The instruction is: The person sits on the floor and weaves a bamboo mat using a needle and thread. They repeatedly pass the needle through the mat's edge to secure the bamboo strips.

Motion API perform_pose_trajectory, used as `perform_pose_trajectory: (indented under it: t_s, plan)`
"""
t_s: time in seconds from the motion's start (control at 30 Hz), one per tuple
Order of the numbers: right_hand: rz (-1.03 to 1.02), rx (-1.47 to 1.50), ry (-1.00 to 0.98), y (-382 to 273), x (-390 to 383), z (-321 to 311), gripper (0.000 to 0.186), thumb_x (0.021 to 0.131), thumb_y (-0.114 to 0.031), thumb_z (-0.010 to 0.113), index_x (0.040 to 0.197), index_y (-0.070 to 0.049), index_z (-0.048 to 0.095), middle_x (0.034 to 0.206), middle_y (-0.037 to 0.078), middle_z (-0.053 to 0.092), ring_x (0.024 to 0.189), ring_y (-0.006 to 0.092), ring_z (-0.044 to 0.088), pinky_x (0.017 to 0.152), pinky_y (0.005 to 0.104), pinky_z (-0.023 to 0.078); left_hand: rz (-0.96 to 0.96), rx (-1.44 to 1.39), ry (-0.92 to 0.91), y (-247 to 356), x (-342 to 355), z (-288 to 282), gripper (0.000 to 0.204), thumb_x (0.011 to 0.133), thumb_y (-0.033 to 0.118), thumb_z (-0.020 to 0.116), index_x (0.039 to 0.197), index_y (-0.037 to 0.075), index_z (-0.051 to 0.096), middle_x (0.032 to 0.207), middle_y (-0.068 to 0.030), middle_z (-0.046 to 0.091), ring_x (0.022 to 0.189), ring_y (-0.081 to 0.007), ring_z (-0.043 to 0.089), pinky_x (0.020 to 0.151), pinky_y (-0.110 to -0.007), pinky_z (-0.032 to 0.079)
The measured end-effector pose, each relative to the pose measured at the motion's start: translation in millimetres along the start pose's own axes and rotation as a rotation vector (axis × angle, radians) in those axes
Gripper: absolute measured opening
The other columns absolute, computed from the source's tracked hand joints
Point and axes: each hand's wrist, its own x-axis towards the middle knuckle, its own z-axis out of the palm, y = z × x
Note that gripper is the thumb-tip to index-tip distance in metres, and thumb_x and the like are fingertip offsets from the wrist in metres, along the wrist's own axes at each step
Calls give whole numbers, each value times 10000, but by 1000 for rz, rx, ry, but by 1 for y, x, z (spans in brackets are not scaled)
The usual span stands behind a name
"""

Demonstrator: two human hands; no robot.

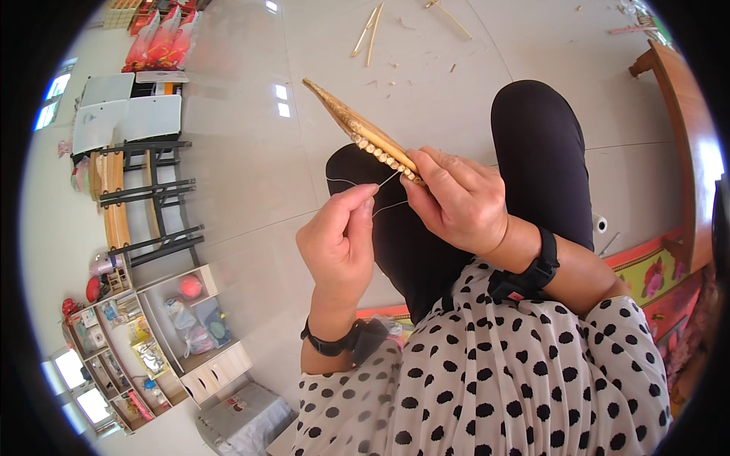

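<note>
A bundle of pale cut stalks [372, 147], laid side by side with their round cut ends in a row, slants above my lap. Its far end tapers to a point. My right hand [460, 196] grips the near end, with the thumb below and the fingers on top. Just left of it, my left hand [340, 232] pinches a thin pale thread [388, 180] between thumb and forefinger. The thread runs up to the stalks beside my right fingers. A loose length trails left of the pinch and another passes under my right hand.
Cut stalk pieces [368, 34] and small scraps lie on the tiled floor [251, 152]. A wooden bench [680, 144] stands at the right. Along the left are folded black-legged furniture [152, 182] and a shelf unit [163, 357] with household goods. A grey covered box [243, 418] sits at lower left.
</note>
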Motion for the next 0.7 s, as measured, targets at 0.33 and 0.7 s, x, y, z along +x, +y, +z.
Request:
perform_pose_trajectory:
  t_s: [0.33, 0.7]
  plan:
    - [-13, 9, -31, 0, -3, -3, 365, 767, -85, 821, 1075, 63, 693, 947, 183, 725, 750, 283, 735, 610, 336, 600, -53, -8, -1, 10, 4, 19, 88, 953, 5, 667, 1033, 7, 703, 740, -68, 678, 599, -95, 582, 570, -236, 470]
    - [-34, 13, -12, 1, -6, -2, 372, 775, -71, 815, 1097, 74, 699, 968, 193, 735, 739, 275, 738, 576, 318, 587, -306, -36, -48, 37, 12, 22, 67, 999, 32, 614, 971, -22, 588, 713, -63, 665, 590, -85, 605, 530, -234, 503]
